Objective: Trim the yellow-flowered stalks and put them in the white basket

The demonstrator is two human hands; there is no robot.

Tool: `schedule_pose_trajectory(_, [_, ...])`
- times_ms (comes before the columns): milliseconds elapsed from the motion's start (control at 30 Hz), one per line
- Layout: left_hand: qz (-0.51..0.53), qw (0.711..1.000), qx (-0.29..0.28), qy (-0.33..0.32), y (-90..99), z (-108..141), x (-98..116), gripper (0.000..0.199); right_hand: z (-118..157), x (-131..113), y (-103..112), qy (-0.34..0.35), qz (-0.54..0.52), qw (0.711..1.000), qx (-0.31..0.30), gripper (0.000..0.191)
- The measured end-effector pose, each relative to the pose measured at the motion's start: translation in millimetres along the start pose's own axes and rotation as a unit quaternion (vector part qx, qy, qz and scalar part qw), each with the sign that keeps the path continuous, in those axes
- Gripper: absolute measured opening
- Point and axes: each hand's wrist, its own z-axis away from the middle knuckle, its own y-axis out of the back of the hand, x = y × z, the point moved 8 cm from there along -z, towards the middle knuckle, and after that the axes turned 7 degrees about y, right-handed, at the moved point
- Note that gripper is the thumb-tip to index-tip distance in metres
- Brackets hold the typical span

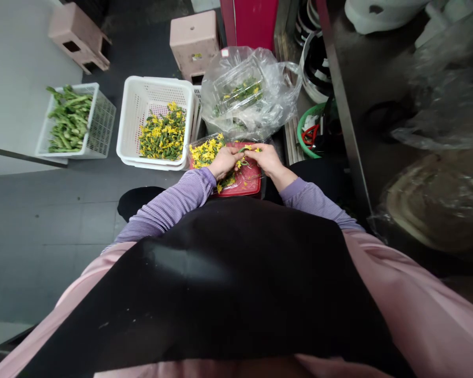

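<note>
Yellow petals and thin green stems make up the sprig [242, 162] between the person's two hands, low in the gap between them and above a red tray [253, 185]. The left hand [225, 161] has its thumb and fingers pressed together, pinching the sprig from one side. The right hand [268, 159] is likewise closed at the fingertips, pinching it from the other side. Both wrists come out of purple sleeves [173, 198], striped along the forearm, and a black apron [236, 273] covers the person's front.

Just beside the left hand, a heap of yellow flowers [205, 152] lies in clear plastic at the tray's left end. More flowering greens [163, 134] fill one side of a white basket [133, 100], which stands on the grey floor [82, 210] to the left. Farther left, a second basket [102, 122] holds thick green stalks [70, 123].

Beyond the hands sits a crumpled clear bag [278, 105], with a clear plastic box [236, 79] on it and greens showing through. A pink stool [193, 37] stands behind the bag. To the right, a green tub [304, 121] holds something with red handles [309, 137], near the edge of a dark bench [352, 68].
</note>
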Motion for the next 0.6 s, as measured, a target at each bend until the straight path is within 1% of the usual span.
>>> schedule_pose_trajectory(67, [0.003, 1.000, -0.010, 0.013, -3.6, 2.5, -0.9, 0.027, 4.6, 1.3, -4.6, -0.021, -0.034, 0.999, 0.006, 0.016])
schedule_pose_trajectory(167, [0.020, 0.999, -0.019, 0.034, -6.1, 5.0, -2.1, 0.028, 5.0, 6.6, -9.2, -0.057, -0.074, 0.996, -0.006, 0.015])
schedule_pose_trajectory(233, [0.045, 0.997, -0.030, 0.050, -6.5, 5.8, -2.6, 0.025, 0.1, 8.6, -4.9, -0.061, -0.107, 0.992, 0.009, 0.015])
schedule_pose_trajectory(300, [0.072, 0.995, -0.039, 0.064, -5.9, 6.3, -2.7, 0.021, -6.3, 10.0, 4.6, -0.064, -0.151, 0.985, 0.045, 0.021])
schedule_pose_trajectory(367, [0.086, 0.993, -0.040, 0.075, -4.3, 6.6, -2.6, 0.019, -10.6, 12.3, 10.2, -0.083, -0.192, 0.976, 0.057, 0.026])
schedule_pose_trajectory(400, [0.087, 0.992, -0.038, 0.077, -3.7, 6.5, -2.3, 0.019, -11.1, 13.1, 9.6, -0.096, -0.204, 0.973, 0.047, 0.026])
schedule_pose_trajectory(467, [0.078, 0.994, -0.036, 0.071, -3.7, 5.7, -1.0, 0.019, -8.7, 12.1, 2.8, -0.115, -0.205, 0.972, -0.002, 0.022])
schedule_pose_trajectory(533, [0.057, 0.996, -0.034, 0.058, -5.2, 4.2, 0.4, 0.020, -3.0, 8.6, -7.9, -0.110, -0.186, 0.974, -0.061, 0.017])
schedule_pose_trajectory(600, [0.031, 0.998, -0.031, 0.047, -6.8, 2.3, 0.8, 0.024, 2.1, 5.6, -15.8, -0.091, -0.164, 0.978, -0.094, 0.018])
